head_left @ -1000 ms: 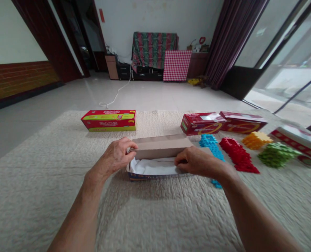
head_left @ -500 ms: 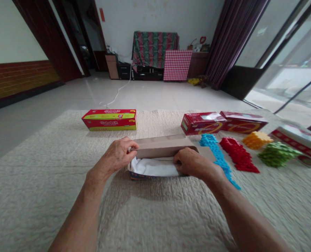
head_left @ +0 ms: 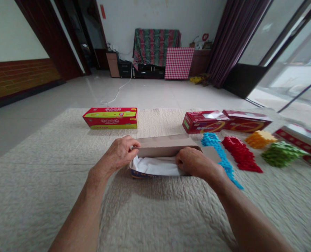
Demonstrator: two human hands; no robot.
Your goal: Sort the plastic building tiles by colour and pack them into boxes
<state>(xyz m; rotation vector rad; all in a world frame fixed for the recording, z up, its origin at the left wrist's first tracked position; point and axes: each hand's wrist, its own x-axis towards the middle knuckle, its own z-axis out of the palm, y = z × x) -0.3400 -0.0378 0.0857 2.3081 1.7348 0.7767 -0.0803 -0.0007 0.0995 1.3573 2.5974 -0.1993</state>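
Note:
An open cardboard box (head_left: 160, 151) stands in front of me, its grey-brown flap raised along the far side. Inside lies a folded white cloth (head_left: 155, 166) that covers the bottom. My left hand (head_left: 122, 150) pinches the box's edge at its left end between thumb and fingers. Reaching into the right end, my right hand (head_left: 190, 161) is closed with curled fingers on the white cloth; its fingertips are partly hidden. Just right of the box, a row of blue interlocking plastic pieces (head_left: 223, 159) stretches over the beige quilted mat (head_left: 155, 213).
A red and yellow box (head_left: 112, 119) sits beyond my left hand. Two dark red boxes (head_left: 205, 122) stand far right, with a white and red box (head_left: 304, 140) at the edge. Red pieces (head_left: 241, 154), yellow pieces (head_left: 260, 139) and green pieces (head_left: 282, 154) lie in piles.
The view has shifted slightly. Both hands keep their places at the box, with little visible movement of the cloth.

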